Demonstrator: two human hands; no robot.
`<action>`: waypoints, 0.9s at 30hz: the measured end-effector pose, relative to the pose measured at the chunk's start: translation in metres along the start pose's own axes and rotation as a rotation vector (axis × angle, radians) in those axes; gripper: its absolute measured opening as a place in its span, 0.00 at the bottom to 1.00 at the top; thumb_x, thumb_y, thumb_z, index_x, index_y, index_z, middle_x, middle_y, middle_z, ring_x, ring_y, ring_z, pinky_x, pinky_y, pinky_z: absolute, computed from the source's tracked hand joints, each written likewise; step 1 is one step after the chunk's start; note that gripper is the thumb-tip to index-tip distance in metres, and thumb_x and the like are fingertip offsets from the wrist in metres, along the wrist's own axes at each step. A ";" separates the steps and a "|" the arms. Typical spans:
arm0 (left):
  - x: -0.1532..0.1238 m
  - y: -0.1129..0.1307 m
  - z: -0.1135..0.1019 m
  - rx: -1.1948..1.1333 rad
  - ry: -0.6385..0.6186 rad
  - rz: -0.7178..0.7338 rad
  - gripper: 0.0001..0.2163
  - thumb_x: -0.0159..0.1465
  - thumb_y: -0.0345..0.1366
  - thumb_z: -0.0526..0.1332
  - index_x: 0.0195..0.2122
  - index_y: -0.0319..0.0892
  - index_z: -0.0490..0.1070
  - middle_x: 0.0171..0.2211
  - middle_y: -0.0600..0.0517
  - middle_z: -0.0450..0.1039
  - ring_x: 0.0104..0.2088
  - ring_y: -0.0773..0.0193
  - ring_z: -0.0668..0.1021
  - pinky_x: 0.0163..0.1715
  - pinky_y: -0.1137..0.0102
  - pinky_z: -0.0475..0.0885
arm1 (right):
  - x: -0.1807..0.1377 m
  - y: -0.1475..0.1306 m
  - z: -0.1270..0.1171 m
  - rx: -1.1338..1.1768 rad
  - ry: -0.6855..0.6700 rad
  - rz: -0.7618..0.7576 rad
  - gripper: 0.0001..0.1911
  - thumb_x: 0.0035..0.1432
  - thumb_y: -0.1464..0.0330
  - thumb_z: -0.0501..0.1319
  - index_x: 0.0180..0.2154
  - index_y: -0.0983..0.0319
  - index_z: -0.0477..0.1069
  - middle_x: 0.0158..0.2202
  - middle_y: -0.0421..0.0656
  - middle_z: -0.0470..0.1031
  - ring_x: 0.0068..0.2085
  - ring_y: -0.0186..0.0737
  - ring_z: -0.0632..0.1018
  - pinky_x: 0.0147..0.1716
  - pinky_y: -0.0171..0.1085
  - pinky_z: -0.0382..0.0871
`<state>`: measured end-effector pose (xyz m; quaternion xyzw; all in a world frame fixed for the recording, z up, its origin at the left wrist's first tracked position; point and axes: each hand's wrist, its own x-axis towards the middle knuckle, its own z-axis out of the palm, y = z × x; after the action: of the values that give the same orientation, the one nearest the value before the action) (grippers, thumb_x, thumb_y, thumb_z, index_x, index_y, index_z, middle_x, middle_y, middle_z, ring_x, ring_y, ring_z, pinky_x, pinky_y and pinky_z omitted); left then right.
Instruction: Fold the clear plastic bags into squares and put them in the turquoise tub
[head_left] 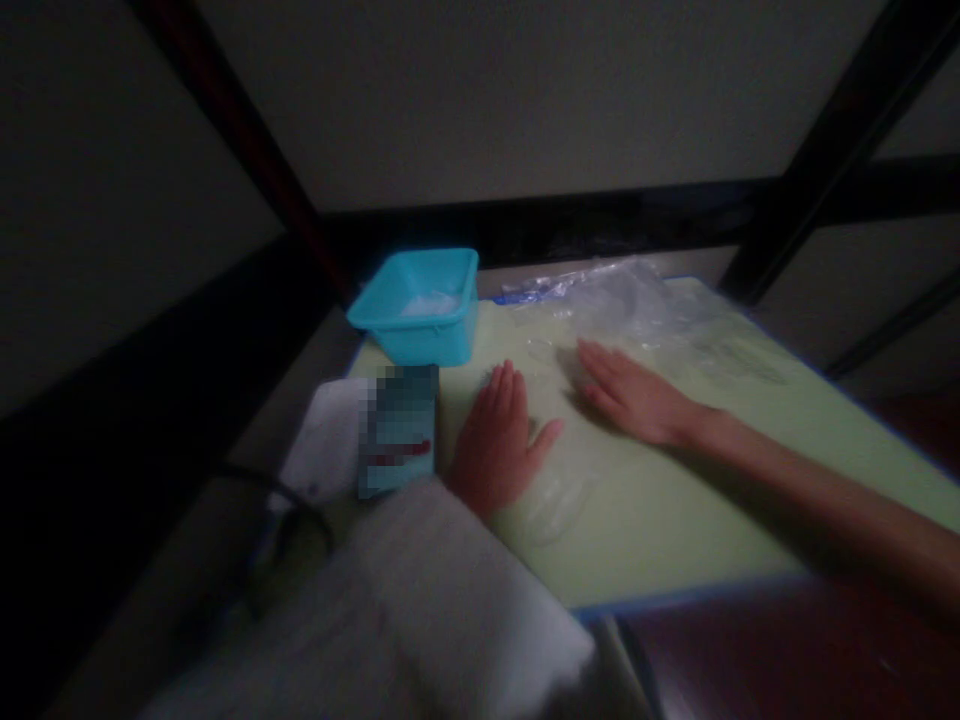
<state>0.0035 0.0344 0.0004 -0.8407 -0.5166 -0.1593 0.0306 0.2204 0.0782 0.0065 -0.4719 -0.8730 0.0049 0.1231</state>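
Observation:
My left hand [493, 445] lies flat near the middle of the table, fingers stretched forward and thumb spread to the right. Under and beside it is a thin clear plastic sheet or bag [559, 505], faint against the pale surface. To its right, my right hand [637, 395] is held palm down with fingers extended, pointing left; whether it touches the table I cannot tell. Neither hand grips anything. Behind them lies a crumpled heap of clear plastic [630, 300]. A small clear ring-like outline [540, 348] shows between the hands.
A turquoise plastic basin [431, 340] with whitish contents stands at the table's back left. A pixelated box-like item [401, 430] and a white item [330, 430] sit left of my left hand. The yellowish table [675, 520] has blue edges. Dark cable [285, 490] hangs at left.

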 end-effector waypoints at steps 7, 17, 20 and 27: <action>0.014 -0.009 0.021 0.071 -0.040 -0.107 0.28 0.68 0.44 0.46 0.59 0.23 0.55 0.62 0.28 0.54 0.64 0.47 0.58 0.60 0.54 0.58 | 0.031 -0.020 0.038 0.035 -0.012 -0.123 0.32 0.66 0.58 0.41 0.64 0.70 0.50 0.65 0.56 0.50 0.65 0.50 0.54 0.61 0.53 0.51; 0.012 -0.008 0.023 0.142 -0.102 -0.153 0.30 0.68 0.46 0.47 0.60 0.21 0.55 0.63 0.28 0.51 0.64 0.42 0.57 0.60 0.54 0.56 | 0.020 0.003 0.041 -0.046 -0.025 -0.086 0.33 0.66 0.56 0.39 0.63 0.69 0.53 0.65 0.54 0.53 0.65 0.47 0.55 0.62 0.48 0.51; 0.013 -0.007 0.022 0.138 -0.108 -0.154 0.30 0.68 0.46 0.47 0.60 0.21 0.55 0.63 0.28 0.51 0.64 0.43 0.57 0.61 0.54 0.55 | 0.010 0.022 0.037 -0.062 -0.028 -0.051 0.33 0.66 0.55 0.37 0.64 0.69 0.51 0.65 0.53 0.52 0.65 0.48 0.55 0.62 0.50 0.51; 0.013 -0.005 0.017 0.134 -0.152 -0.171 0.29 0.68 0.46 0.47 0.60 0.22 0.55 0.63 0.29 0.50 0.64 0.42 0.56 0.61 0.55 0.55 | -0.009 0.058 0.028 -0.079 -0.057 0.050 0.35 0.66 0.54 0.36 0.64 0.69 0.50 0.65 0.52 0.51 0.65 0.47 0.54 0.62 0.49 0.50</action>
<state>0.0084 0.0521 -0.0121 -0.7992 -0.5969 -0.0622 0.0335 0.2671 0.1060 -0.0304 -0.4980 -0.8635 -0.0130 0.0790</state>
